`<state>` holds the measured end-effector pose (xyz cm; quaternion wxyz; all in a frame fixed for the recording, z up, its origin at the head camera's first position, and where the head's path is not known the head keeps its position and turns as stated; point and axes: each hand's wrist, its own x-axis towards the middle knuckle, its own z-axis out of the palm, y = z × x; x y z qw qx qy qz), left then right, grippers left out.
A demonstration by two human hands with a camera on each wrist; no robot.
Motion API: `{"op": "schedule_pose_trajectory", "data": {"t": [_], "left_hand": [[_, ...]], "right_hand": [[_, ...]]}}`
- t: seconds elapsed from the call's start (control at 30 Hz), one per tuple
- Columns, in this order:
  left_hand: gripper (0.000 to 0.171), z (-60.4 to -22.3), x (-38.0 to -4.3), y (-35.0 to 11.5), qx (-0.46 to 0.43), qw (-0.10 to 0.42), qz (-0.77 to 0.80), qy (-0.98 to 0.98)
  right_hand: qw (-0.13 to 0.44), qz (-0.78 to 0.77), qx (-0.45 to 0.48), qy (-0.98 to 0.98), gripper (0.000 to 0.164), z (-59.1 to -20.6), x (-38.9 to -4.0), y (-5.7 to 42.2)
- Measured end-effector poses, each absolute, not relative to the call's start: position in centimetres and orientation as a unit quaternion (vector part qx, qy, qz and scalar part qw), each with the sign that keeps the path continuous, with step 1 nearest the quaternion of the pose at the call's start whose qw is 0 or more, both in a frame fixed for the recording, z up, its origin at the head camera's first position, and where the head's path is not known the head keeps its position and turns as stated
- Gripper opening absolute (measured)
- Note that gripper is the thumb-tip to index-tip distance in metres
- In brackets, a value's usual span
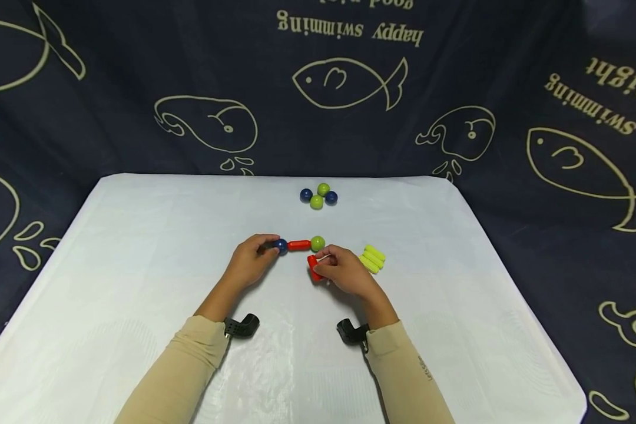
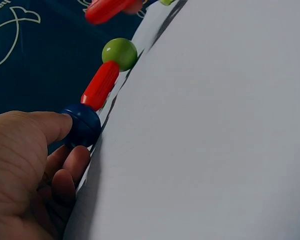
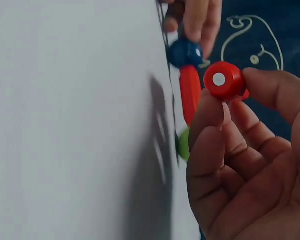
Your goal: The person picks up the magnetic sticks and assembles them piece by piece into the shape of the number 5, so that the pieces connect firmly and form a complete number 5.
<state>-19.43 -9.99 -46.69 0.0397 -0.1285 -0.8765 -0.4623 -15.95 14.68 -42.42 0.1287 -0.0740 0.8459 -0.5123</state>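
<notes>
Two hands each pinched a piece at a ball-and-rod chain [image 1: 299,245].
Head view: the left hand [image 1: 250,259] pinched the chain's blue ball [image 1: 281,246]; the right hand [image 1: 344,272] pinched a separate red rod [image 1: 314,266] near the chain's green ball [image 1: 317,243], beside yellow-green rods [image 1: 372,259]. Left wrist view: the left thumb lay against the blue ball, the chain stretching away from the hand. Right wrist view: the separate red rod sat at the thumb and fingertips, white-dotted end showing.

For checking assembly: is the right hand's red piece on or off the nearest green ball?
Off: a gap separates the red piece from the green ball.
</notes>
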Motion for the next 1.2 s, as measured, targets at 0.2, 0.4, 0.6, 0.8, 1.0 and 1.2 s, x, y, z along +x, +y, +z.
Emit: {"op": "schedule_pose_trajectory", "data": {"t": [0.2,0.4,0.6,0.8,1.0,1.2], "left_hand": [[0.031,-46.6,-19.5,-10.0,-0.129,0.039,-0.465,-0.875],[0.031,-46.6,-19.4,-10.1,-0.125,0.035,-0.465,-0.876],[0.032,-46.7,-19.3,-10.1,-0.121,0.029,-0.463,-0.878],[0.032,-46.8,-19.4,-10.1,-0.12,0.03,-0.458,-0.88],[0.032,-46.9,-19.2,-10.3,-0.125,0.032,-0.459,-0.879],[0.031,-47.0,-19.4,-10.3,-0.126,0.041,-0.461,-0.878]], "right_hand": [[0.143,-0.558,-0.054,0.816,0.023,-43.1,-16.5,12.1],[0.161,-0.58,-0.052,0.797,0.022,-43.3,-17.2,9.9],[0.167,-0.595,-0.025,0.786,0.02,-43.7,-17.7,9.1],[0.167,-0.6,-0.029,0.782,0.021,-44.1,-17.7,8.7],[0.162,-0.588,-0.044,0.792,0.019,-44.4,-17.4,8.0],[0.137,-0.591,-0.035,0.795,0.019,-44.4,-17.5,7.6]]}}
